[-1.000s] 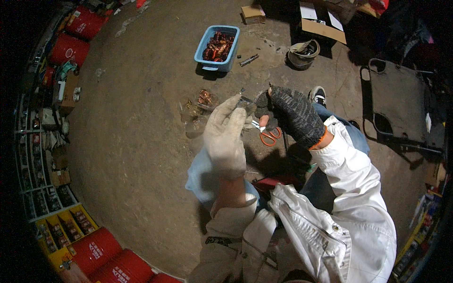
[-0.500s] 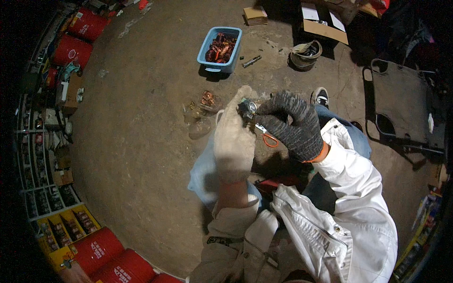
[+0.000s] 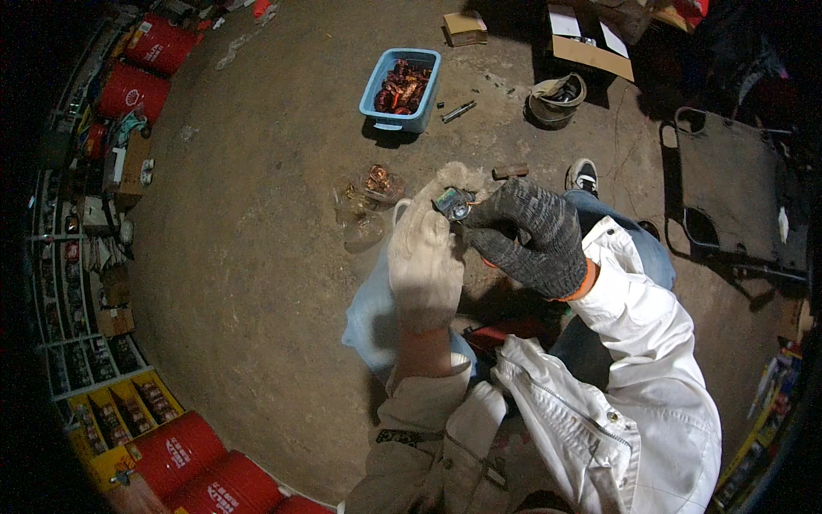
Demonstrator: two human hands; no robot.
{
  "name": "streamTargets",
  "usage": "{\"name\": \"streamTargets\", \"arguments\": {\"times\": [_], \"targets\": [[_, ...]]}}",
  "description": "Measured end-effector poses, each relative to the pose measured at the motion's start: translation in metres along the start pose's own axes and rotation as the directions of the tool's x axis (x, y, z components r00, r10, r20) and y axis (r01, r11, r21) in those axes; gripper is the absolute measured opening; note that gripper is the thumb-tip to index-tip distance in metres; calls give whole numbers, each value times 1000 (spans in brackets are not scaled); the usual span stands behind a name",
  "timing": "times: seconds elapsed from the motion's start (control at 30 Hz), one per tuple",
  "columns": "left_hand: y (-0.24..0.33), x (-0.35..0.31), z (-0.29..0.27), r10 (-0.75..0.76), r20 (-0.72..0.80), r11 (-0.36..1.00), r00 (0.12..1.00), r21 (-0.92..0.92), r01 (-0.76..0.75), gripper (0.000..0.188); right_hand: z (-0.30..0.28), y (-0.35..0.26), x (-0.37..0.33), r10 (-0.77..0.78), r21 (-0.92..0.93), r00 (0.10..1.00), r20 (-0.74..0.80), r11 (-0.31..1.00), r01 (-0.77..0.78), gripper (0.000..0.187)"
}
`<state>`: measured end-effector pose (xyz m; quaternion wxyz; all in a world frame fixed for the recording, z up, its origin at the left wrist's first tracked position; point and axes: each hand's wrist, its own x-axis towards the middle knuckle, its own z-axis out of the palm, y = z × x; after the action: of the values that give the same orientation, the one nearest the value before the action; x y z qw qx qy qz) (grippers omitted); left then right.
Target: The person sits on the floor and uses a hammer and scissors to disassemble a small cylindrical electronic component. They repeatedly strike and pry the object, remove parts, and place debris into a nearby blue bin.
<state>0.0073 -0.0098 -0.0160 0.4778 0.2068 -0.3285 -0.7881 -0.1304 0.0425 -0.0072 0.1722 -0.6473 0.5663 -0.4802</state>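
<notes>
My left hand [image 3: 426, 248], in a pale work glove, is closed around a small dark part [image 3: 452, 204] with a greenish patch and a shiny round metal face. Close against its right side is my right hand [image 3: 531, 240], in a dark grey knitted glove with an orange cuff. The fingers of that hand are pinched together over a tool with orange loop handles. Only a bit of orange handle [image 3: 489, 264] shows beneath the glove; the tool's jaws are hidden. Thin wire-like strands appear between the part and the right fingertips.
Ahead stands a blue plastic tub [image 3: 390, 127] of copper-coloured coils. Clear bags [image 3: 364, 227] with copper scraps lie left of my hands. A brown cylindrical piece [image 3: 511, 170], a bucket [image 3: 552, 111], a cardboard box [image 3: 591, 56] and a folding chair [image 3: 728, 188] are around. Red drums [image 3: 175, 454] line the left.
My right hand has shifted slightly and turned, so the tool is now mostly hidden behind it. The part tilts differently in my left hand. A brown cylindrical piece has come into sight.
</notes>
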Motion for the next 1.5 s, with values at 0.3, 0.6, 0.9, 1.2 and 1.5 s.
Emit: {"name": "streamTargets", "arguments": {"times": [0.3,0.6,0.9,1.2,1.5], "targets": [[12,-7,17,-15,-41,913,999,407,31,39,-4,-1,0,-52,20,997,-48,998,53,23],[15,-4,13,353,298,386,887,817,-428,41,-8,1,-3,-177,-76,976,-128,983,168,29],[9,-1,19,385,346,260,855,849,-460,35,-10,-2,4,-248,-345,959,-134,919,189,29],[5,0,17,406,370,222,836,847,-483,39,-13,-6,6,-149,-278,986,-70,952,124,27],[7,-3,14,377,423,38,824,882,-470,41,-11,1,8,-45,-438,994,101,895,85,32]]}}
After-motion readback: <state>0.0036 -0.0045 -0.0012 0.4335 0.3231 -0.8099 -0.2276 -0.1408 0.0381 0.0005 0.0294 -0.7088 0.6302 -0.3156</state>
